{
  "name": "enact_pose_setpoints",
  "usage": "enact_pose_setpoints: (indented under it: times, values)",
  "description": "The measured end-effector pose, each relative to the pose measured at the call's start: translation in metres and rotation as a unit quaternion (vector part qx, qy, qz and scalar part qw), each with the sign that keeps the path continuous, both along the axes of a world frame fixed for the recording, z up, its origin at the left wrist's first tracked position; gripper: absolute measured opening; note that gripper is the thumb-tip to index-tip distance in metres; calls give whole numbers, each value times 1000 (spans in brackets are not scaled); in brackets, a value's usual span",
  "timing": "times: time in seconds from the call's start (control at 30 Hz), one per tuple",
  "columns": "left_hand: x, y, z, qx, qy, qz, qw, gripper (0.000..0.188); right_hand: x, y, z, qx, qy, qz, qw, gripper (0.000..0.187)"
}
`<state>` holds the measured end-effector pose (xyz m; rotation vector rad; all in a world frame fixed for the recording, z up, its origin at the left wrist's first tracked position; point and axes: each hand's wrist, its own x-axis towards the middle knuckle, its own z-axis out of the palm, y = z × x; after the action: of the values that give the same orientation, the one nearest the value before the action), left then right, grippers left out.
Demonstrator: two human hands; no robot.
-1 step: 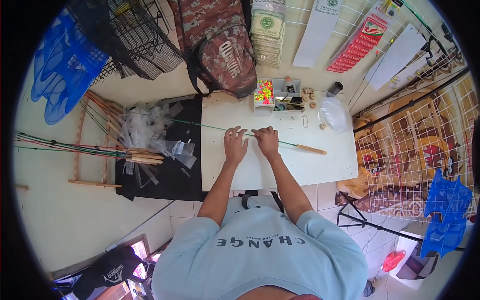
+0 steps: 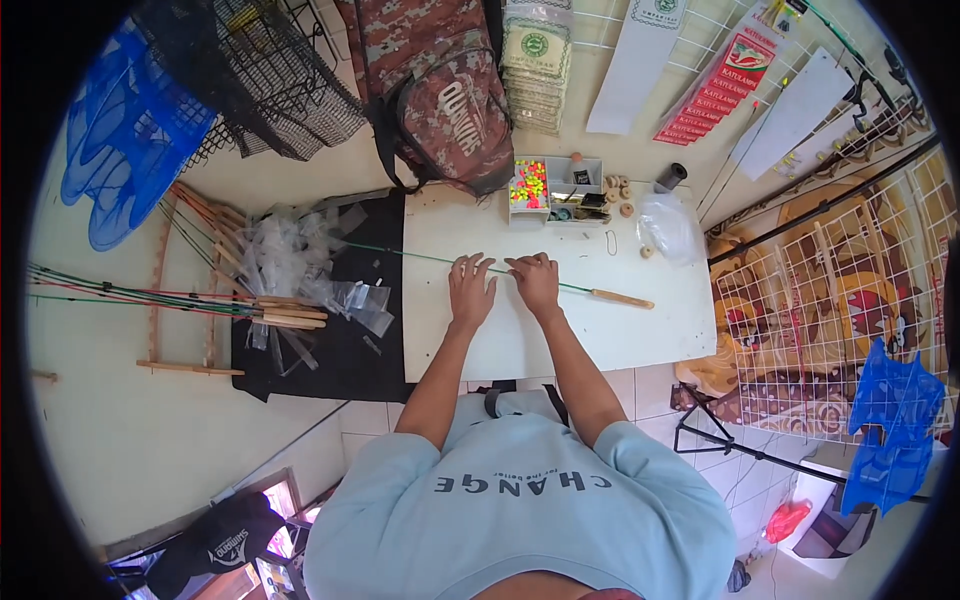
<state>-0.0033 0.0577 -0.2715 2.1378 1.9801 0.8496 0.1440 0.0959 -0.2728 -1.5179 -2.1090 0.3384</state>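
A thin green fishing rod lies across the white tabletop, its tan handle pointing right and its tip end running left over a black cloth. My left hand has its fingers bent over the rod near the middle of the table. Just to the right, my right hand is closed on the same rod, between the left hand and the handle. Only a small gap separates the two hands. The fingertips partly hide the stretch of rod under them, and any small part held there is too small to make out.
Behind the hands stands a compartment tray with bright beads. Cork rings and a clear plastic bag lie beside it. Plastic sleeves and several handled rods rest on the black cloth. A camouflage backpack hangs behind.
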Motion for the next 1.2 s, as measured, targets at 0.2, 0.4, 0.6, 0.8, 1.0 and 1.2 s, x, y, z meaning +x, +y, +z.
enact_pose_setpoints:
  times: [0.2,0.4,0.6,0.8,1.0,1.2]
  values:
    - [13,0,-16,-64,-3,-37,997,33,27,-6,-7,2,16,-20,1000,25]
    - [30,-4,-25,-83,-39,-57,994,31,58,-23,5,-13,39,-69,997,26]
    - [58,0,-22,-84,-57,-80,992,27,96,-26,2,4,57,-81,995,24]
    - [102,12,-15,-80,-71,-90,990,25,136,-18,8,2,54,-93,994,24]
    - [164,27,-22,-73,-80,-97,989,24,204,-3,7,-21,59,-95,994,24]
    - [228,47,-31,-76,-93,-115,986,25,271,25,-9,-50,94,-146,984,26]
